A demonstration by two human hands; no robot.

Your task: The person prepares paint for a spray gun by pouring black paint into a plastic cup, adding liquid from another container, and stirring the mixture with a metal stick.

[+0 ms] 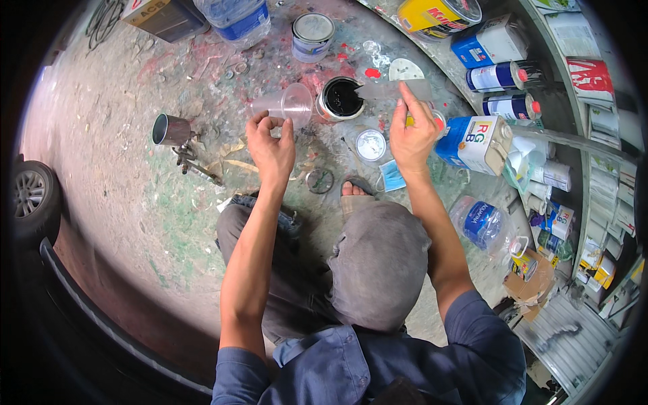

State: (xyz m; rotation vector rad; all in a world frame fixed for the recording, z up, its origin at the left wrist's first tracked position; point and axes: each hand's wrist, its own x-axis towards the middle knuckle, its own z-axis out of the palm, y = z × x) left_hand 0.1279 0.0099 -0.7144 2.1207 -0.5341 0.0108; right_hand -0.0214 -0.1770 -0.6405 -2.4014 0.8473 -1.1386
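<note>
Blue shirt (322, 368) | left hand (271, 143) holding clear cup (291, 104) beside can (329, 114) | right hand (414, 135) gripping strip (385, 91) at can's edge

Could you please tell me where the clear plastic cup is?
In the head view, the cup is in the left hand, just left of the open paint can.

The left hand (271, 147) holds a clear plastic cup (289, 103) sideways, its mouth toward an open can (339, 118) of black liquid (341, 98), while the right hand (414, 137) grips a translucent flat strip (388, 90) whose tip apparently reaches the can's rim.
</note>
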